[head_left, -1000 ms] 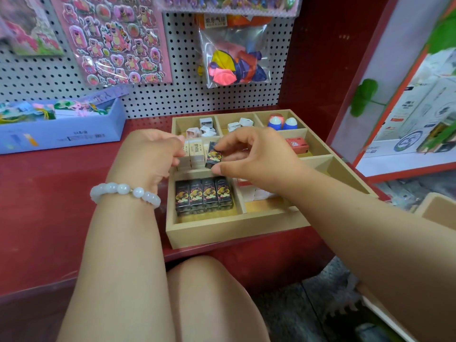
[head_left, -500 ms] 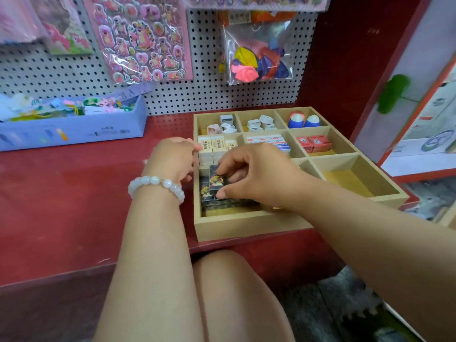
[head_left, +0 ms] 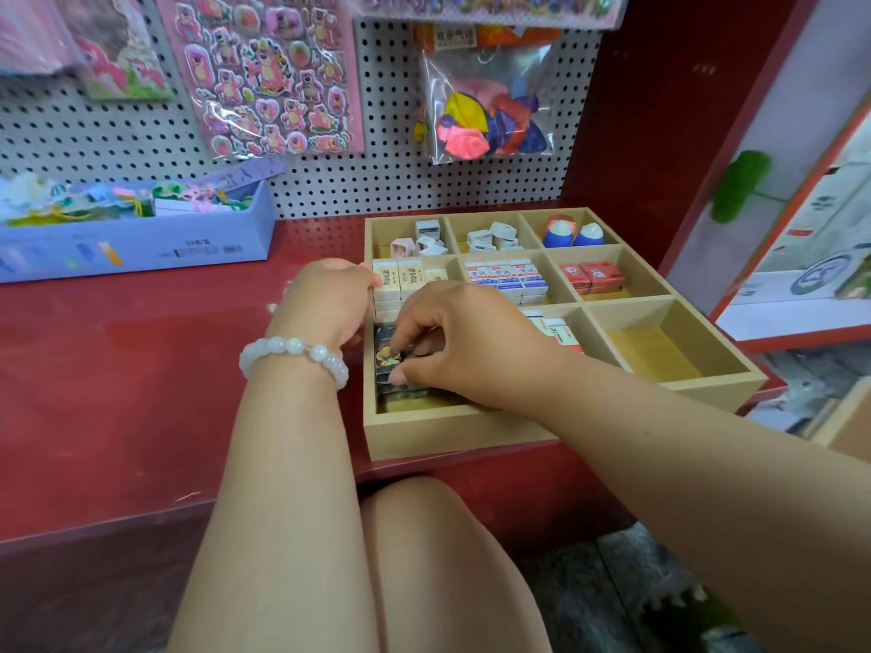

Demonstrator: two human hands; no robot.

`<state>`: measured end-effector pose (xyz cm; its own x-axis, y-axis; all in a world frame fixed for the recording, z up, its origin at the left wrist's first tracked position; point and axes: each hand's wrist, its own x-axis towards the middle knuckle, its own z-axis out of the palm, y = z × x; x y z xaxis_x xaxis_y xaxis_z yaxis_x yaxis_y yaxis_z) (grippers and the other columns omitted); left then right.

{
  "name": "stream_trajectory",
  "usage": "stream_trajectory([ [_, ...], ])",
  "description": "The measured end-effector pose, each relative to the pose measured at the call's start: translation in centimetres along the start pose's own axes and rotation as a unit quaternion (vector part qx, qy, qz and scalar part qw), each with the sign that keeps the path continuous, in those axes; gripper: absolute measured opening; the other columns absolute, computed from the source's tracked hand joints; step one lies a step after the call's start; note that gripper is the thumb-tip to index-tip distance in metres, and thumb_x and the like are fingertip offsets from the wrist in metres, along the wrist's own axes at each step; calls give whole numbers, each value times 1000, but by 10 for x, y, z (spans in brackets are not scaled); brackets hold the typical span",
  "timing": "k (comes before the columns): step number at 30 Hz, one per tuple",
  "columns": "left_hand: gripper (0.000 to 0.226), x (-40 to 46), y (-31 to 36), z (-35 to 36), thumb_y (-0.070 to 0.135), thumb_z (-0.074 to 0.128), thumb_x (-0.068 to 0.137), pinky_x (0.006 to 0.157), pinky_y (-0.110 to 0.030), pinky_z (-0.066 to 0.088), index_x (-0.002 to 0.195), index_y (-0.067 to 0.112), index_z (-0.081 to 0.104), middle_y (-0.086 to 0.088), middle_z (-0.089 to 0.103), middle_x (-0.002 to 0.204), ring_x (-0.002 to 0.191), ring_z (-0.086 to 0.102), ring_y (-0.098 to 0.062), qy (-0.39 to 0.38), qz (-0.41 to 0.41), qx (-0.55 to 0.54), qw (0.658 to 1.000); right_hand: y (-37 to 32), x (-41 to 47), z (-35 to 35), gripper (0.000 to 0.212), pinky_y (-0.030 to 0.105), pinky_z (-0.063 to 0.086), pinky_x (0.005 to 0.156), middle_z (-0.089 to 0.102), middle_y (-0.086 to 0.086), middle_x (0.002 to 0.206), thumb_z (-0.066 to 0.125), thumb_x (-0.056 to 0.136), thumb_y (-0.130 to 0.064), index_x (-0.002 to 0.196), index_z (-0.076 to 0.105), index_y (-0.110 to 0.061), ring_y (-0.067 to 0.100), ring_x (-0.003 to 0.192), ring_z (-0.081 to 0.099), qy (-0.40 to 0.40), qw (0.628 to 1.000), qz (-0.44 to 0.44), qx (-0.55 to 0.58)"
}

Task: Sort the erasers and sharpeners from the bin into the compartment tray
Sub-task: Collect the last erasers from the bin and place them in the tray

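Observation:
A wooden compartment tray [head_left: 452,435] stands on the red shelf. My right hand [head_left: 466,341] reaches into its front left compartment and pinches a black eraser [head_left: 389,358] lying on top of other black erasers there. My left hand [head_left: 330,299] has its fingers curled at the tray's left wall; whether it holds anything is hidden. Cream erasers [head_left: 398,275] fill the middle left compartment, white and blue erasers [head_left: 506,275] the centre one, red erasers [head_left: 591,275] the middle right one. White sharpeners [head_left: 490,238] and blue sharpeners [head_left: 572,233] sit in the back row.
The front right compartment [head_left: 660,351] holds nothing. A purple box [head_left: 136,242] of stationery stands at the left against the pegboard. Sticker sheets [head_left: 268,73] and a balloon bag [head_left: 485,120] hang above. A wooden bin corner [head_left: 843,426] shows at the far right.
My right hand has carried the black eraser from above the cream erasers down onto the black ones in the front left compartment. My left hand has stayed by the tray's left wall.

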<state>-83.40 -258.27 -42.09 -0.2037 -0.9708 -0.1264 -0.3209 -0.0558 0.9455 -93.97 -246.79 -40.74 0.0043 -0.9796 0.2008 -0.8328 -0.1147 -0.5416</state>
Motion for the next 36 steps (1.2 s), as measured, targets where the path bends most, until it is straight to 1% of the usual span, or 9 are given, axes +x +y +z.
stream_trajectory([
  [8,25,-29,11,6,31,40,95,76,-41,52,101,19,61,-5,63,92,83,60,-27,59,137,215,965,28,-43,-26,24,21,41,80,60,-5,93,74,76,-36,90,68,-17,8,89,52,133,990,-8,-46],
  [12,43,-31,10,11,48,37,96,98,-45,41,130,24,47,-12,46,133,116,49,-33,-20,62,257,964,55,-75,-41,54,18,33,93,56,-5,114,70,72,-53,113,61,-19,10,109,48,107,985,13,-131],
  [16,46,-33,9,23,50,38,95,101,-42,38,132,23,46,0,49,127,115,49,-27,-78,47,176,980,73,-86,-50,70,30,38,99,58,-2,116,54,68,-70,113,62,-17,14,113,50,108,981,16,-162],
  [21,38,-39,16,45,42,38,97,100,-44,40,124,18,50,-9,42,138,110,51,-28,-83,48,175,980,91,-87,-61,75,31,36,101,56,0,121,48,67,-75,114,60,-17,16,116,49,107,976,23,-188],
  [25,20,-40,20,53,29,40,100,65,-30,35,84,19,48,1,49,87,70,43,-13,-64,101,136,984,99,-83,-65,75,34,37,100,58,1,119,41,72,-75,114,60,-16,19,114,50,106,968,31,-226],
  [27,19,-42,20,55,30,41,99,60,-26,32,85,19,47,5,44,80,65,39,-7,-61,110,123,984,99,-82,-64,72,36,41,96,60,0,115,37,76,-73,112,61,-16,20,110,53,116,958,36,-260],
  [30,46,-56,18,63,50,41,93,88,-40,45,120,15,50,-11,46,127,106,52,-23,-89,87,235,964,97,-83,-56,70,39,45,90,63,-2,113,25,86,-70,113,63,-17,22,108,57,129,941,66,-307],
  [32,71,-67,12,75,63,32,89,107,-51,32,143,16,31,-17,19,151,136,27,-37,-62,77,392,915,96,-85,-53,72,38,46,89,64,-2,115,17,90,-67,117,62,-18,22,109,57,132,936,93,-312],
  [36,78,-86,9,85,68,21,88,105,-50,35,147,17,22,-21,10,155,140,17,-38,8,115,474,873,97,-95,-51,73,36,45,91,64,-4,119,9,93,-64,122,59,-20,19,114,57,135,944,111,-281],
])
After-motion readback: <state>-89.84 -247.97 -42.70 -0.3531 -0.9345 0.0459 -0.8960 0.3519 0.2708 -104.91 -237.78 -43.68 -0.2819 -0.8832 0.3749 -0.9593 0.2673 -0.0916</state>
